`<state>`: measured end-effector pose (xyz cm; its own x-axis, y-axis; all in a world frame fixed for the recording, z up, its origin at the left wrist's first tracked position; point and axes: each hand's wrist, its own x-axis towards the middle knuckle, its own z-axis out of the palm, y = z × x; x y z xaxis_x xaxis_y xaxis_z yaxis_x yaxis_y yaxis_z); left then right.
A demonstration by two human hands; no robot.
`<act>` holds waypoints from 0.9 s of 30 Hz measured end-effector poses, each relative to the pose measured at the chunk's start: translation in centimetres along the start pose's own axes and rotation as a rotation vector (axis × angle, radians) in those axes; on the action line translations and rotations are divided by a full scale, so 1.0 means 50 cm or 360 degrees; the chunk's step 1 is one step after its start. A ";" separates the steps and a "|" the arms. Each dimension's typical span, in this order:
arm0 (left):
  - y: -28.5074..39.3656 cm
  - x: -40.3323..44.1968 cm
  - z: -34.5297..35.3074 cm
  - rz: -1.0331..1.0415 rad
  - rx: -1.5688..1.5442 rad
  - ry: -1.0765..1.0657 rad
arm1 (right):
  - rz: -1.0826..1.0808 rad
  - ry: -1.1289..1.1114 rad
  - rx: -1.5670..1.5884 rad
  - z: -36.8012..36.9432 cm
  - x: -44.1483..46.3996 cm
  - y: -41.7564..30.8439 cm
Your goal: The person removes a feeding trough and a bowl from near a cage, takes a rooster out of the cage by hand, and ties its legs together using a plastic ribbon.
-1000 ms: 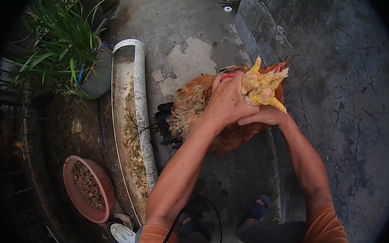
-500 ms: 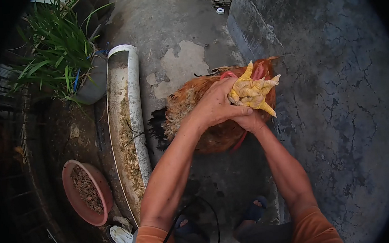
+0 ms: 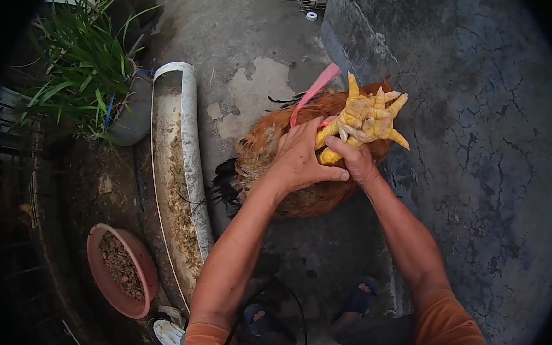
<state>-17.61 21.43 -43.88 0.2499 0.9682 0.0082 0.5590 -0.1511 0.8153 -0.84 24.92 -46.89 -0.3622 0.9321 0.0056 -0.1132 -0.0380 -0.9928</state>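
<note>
A reddish-brown chicken (image 3: 264, 135) with black tail feathers lies on the concrete, its yellow feet (image 3: 367, 116) held together and pointing up toward me. My left hand (image 3: 299, 157) is closed around the legs from the left, thumb stretched toward the right hand. From below right, my right hand (image 3: 356, 161) grips the legs, its thumb pressed on them just under the toes; its other fingers are hidden. A pink strip (image 3: 314, 94) runs up from beside my left hand's fingers, and a bit of it shows against the legs. The bird's head is out of sight.
Left of the chicken stands a long, dirty white trough (image 3: 192, 146). A pink basin (image 3: 148, 269) of pebbly brown material sits farther left, below a potted leafy plant (image 3: 81, 83). A cracked grey concrete surface (image 3: 477, 160) spans the right. A white ring (image 3: 311, 16) lies far ahead.
The feet have shifted slightly right, showing more leg. My right thumb has moved up onto the legs. The pink strip now extends upward past my left hand; its lower red end no longer shows.
</note>
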 end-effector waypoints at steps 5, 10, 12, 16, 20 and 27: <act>-0.006 0.002 0.032 -0.0033 0.0186 0.0188 | 0.0088 -0.0143 -0.0073 -0.011 0.000 -0.005; 0.003 0.015 0.078 -0.0050 0.0203 0.0479 | 0.0157 -0.0111 -0.0112 -0.017 -0.011 -0.017; 0.002 0.024 0.089 0.0025 0.0196 0.0563 | 0.0163 -0.0100 -0.0125 -0.025 -0.010 -0.020; -0.004 0.043 0.112 0.0185 0.0107 0.0790 | 0.0150 -0.0114 -0.0289 -0.032 -0.010 -0.037; -0.012 0.051 0.115 0.0163 0.0069 0.0757 | 0.0121 -0.0091 -0.0814 -0.060 -0.025 -0.042; -0.003 0.070 0.122 0.0149 0.0074 0.0832 | 0.0066 0.0180 -0.1518 -0.019 -0.138 -0.113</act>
<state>-11.99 23.62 -47.52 -0.1202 0.9185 0.3768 0.5904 -0.2390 0.7709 3.18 19.02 -41.45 -0.2523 0.9676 0.0065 0.7158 0.1911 -0.6717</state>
